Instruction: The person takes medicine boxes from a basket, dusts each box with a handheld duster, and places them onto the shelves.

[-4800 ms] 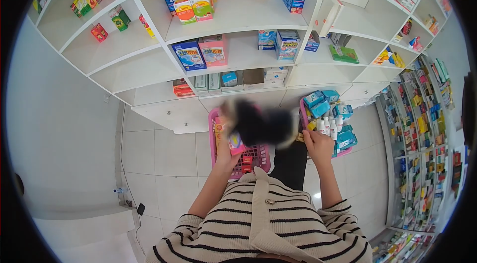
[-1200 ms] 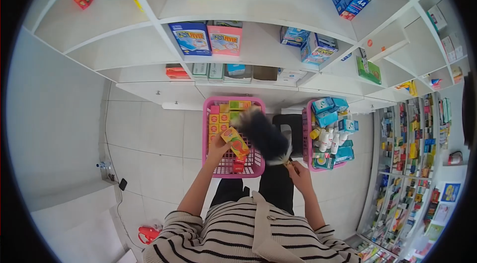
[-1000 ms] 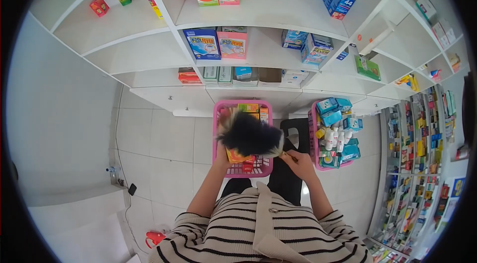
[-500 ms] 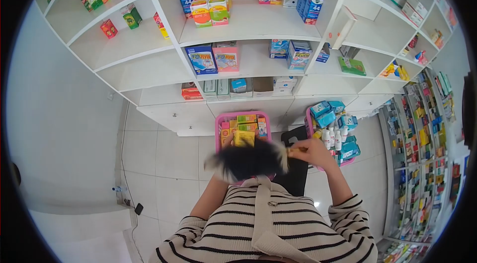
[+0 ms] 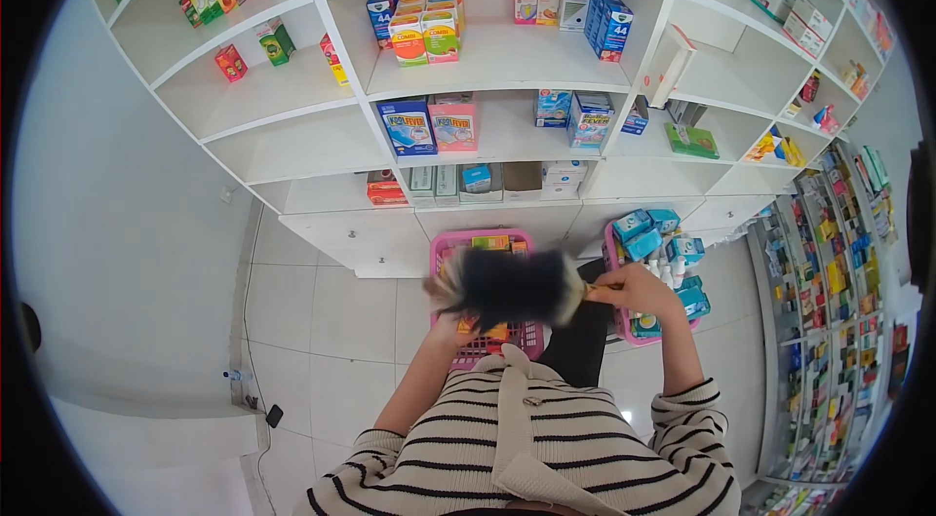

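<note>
In my right hand [image 5: 639, 290], closed, is the thin handle of a feather duster [image 5: 512, 284] with a dark, fluffy head and pale ends. The head is blurred and spreads leftward over a pink basket [image 5: 437, 243] of medicine boxes. My left hand [image 5: 447, 329] is at the basket's left side; the duster covers its fingers and whatever they may hold. Some orange boxes [image 5: 495, 331] show below the duster, and a green and yellow box [image 5: 490, 243] shows above it.
A second pink basket [image 5: 612, 248] to the right holds blue boxes [image 5: 643, 243] and white bottles [image 5: 673, 270]. White shelves [image 5: 507, 68] with medicine boxes rise ahead, above drawers [image 5: 375, 238]. A packed display rack [image 5: 809, 321] stands at the right. A cable [image 5: 246, 321] runs along the left floor.
The duster has moved slightly up and right, with my right hand shifting the same way. The yellow box seen in my left hand earlier is now hidden behind the duster. The view has shifted slightly.
</note>
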Motion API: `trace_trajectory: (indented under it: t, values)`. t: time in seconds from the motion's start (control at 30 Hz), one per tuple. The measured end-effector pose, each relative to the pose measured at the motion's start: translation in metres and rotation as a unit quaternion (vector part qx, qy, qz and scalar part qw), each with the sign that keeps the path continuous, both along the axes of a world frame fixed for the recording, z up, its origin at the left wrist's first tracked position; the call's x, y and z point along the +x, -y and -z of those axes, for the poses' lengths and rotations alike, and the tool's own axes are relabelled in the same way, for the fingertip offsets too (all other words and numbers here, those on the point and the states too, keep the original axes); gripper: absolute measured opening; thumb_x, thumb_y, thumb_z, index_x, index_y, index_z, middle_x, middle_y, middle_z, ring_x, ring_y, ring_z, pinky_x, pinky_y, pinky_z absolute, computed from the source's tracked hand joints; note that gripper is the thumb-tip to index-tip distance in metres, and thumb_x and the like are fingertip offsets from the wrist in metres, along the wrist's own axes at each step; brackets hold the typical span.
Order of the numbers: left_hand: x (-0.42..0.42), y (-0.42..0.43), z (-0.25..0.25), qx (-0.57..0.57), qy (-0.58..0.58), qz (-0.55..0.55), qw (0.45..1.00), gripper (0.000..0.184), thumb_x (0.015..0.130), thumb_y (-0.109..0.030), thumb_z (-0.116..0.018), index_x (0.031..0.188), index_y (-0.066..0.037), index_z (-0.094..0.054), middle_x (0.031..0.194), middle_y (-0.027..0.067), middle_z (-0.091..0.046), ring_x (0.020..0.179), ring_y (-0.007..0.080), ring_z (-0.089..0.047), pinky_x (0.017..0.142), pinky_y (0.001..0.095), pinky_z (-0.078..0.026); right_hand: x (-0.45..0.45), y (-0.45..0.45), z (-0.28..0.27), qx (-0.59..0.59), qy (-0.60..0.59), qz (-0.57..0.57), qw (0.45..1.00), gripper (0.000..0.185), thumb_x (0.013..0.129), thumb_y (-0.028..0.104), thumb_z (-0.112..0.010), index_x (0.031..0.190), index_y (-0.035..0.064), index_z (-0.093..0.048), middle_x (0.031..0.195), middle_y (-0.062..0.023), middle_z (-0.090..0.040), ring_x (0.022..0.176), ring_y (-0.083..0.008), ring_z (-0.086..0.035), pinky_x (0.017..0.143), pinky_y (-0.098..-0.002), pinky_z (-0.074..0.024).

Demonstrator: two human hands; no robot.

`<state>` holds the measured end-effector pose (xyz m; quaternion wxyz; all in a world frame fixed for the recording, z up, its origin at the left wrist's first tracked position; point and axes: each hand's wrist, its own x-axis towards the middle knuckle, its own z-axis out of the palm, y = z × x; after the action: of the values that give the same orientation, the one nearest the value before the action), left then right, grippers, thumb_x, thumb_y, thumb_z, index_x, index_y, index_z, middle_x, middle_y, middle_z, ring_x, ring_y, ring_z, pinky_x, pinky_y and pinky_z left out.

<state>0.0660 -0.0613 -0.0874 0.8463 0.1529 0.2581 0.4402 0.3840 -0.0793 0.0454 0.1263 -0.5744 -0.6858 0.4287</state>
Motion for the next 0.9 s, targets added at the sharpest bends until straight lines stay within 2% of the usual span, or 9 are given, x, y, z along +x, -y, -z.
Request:
trace_trajectory:
  t: [0.27, 0.3, 0.47, 0.53, 0.6, 0.63, 0.67, 0.7, 0.9]
  values:
    - [-0.017, -0.011, -0.021, -0.016, 0.137, 0.029, 0.990, 0.051, 0.099, -0.041, -0.035, 0.128, -0.002, -0.050, 0.122, 0.0167, -0.058, 0.111, 0.0264, -0.058, 0.097, 0.0428, -0.048, -0.010, 0.013, 0.000, 0.037, 0.045, -0.010, 0.998, 0.038, 0.083, 0.043, -0.068, 0.094, 0.0070, -0.072, 0.071, -0.0098, -0.065, 0.060, -0.0214, -0.058, 0.057, -0.0311, -0.0435]
    - [-0.011, 0.003, -0.040, 0.044, 0.031, -0.087, 0.995, 0.045, 0.099, -0.033, -0.035, 0.126, 0.000, -0.051, 0.120, 0.0173, -0.059, 0.108, 0.0253, -0.060, 0.093, 0.0413, -0.051, -0.012, 0.015, -0.002, 0.041, 0.063, 0.024, 0.997, 0.038, 0.083, 0.043, -0.068, 0.094, 0.0069, -0.072, 0.072, -0.0097, -0.066, 0.061, -0.0207, -0.059, 0.057, -0.0314, -0.0438]
    - [-0.029, -0.017, 0.014, 0.095, 0.106, 0.007, 0.990, 0.042, 0.099, -0.028, -0.034, 0.123, 0.000, -0.053, 0.122, 0.0152, -0.059, 0.109, 0.0246, -0.060, 0.091, 0.0400, -0.051, -0.008, 0.018, -0.008, 0.040, 0.030, -0.005, 0.999, 0.037, 0.083, 0.041, -0.070, 0.094, 0.0057, -0.072, 0.069, -0.0098, -0.065, 0.058, -0.0174, -0.055, 0.055, -0.0296, -0.0420]
    - [-0.022, -0.005, -0.014, 0.213, -0.047, -0.006, 0.976, 0.042, 0.098, -0.030, -0.037, 0.126, -0.002, -0.051, 0.125, 0.0133, -0.057, 0.112, 0.0238, -0.058, 0.094, 0.0407, -0.049, -0.004, 0.020, -0.008, 0.056, 0.039, 0.036, 0.997, 0.037, 0.083, 0.040, -0.070, 0.094, 0.0053, -0.072, 0.068, -0.0092, -0.064, 0.056, -0.0162, -0.054, 0.054, -0.0286, -0.0408]
    - [-0.026, 0.004, -0.020, 0.436, -0.339, -0.030, 0.833, 0.044, 0.098, -0.032, -0.040, 0.130, -0.003, -0.049, 0.127, 0.0117, -0.056, 0.114, 0.0232, -0.056, 0.097, 0.0414, -0.047, 0.005, 0.022, -0.008, 0.039, -0.027, -0.021, 0.999, 0.037, 0.083, 0.040, -0.071, 0.094, 0.0048, -0.072, 0.065, -0.0084, -0.063, 0.053, -0.0146, -0.051, 0.052, -0.0274, -0.0384]
    - [-0.024, 0.007, -0.023, 0.245, -0.121, -0.005, 0.962, 0.045, 0.098, -0.033, -0.041, 0.131, -0.004, -0.047, 0.129, 0.0118, -0.054, 0.115, 0.0238, -0.056, 0.098, 0.0416, -0.047, 0.005, 0.024, -0.008, 0.041, -0.026, -0.021, 0.999, 0.037, 0.083, 0.040, -0.071, 0.094, 0.0048, -0.072, 0.065, -0.0084, -0.063, 0.053, -0.0146, -0.051, 0.052, -0.0274, -0.0384]
    - [-0.014, 0.009, -0.040, 0.149, -0.029, 0.000, 0.988, 0.046, 0.098, -0.035, -0.041, 0.132, -0.004, -0.047, 0.128, 0.0119, -0.055, 0.114, 0.0245, -0.056, 0.098, 0.0415, -0.047, 0.004, 0.026, -0.010, 0.068, -0.004, 0.008, 0.998, 0.036, 0.082, 0.039, -0.071, 0.094, 0.0051, -0.072, 0.064, -0.0079, -0.062, 0.052, -0.0139, -0.050, 0.051, -0.0277, -0.0377]
    - [-0.004, 0.010, -0.057, 0.045, 0.060, -0.007, 0.997, 0.046, 0.099, -0.036, -0.041, 0.132, -0.005, -0.047, 0.126, 0.0121, -0.056, 0.114, 0.0252, -0.057, 0.097, 0.0414, -0.047, 0.004, 0.028, -0.011, 0.094, 0.017, 0.037, 0.995, 0.035, 0.082, 0.039, -0.072, 0.093, 0.0053, -0.072, 0.063, -0.0075, -0.062, 0.051, -0.0131, -0.048, 0.050, -0.0281, -0.0371]
    - [0.007, 0.022, -0.076, 0.007, 0.096, 0.049, 0.994, 0.046, 0.097, -0.040, -0.044, 0.125, -0.005, -0.054, 0.117, 0.0104, -0.062, 0.108, 0.0242, -0.061, 0.096, 0.0404, -0.047, 0.008, 0.048, -0.020, 0.096, 0.000, 0.020, 0.995, 0.032, 0.082, 0.037, -0.072, 0.090, 0.0055, -0.072, 0.057, -0.0079, -0.056, 0.049, -0.0140, -0.046, 0.049, -0.0298, -0.0358]
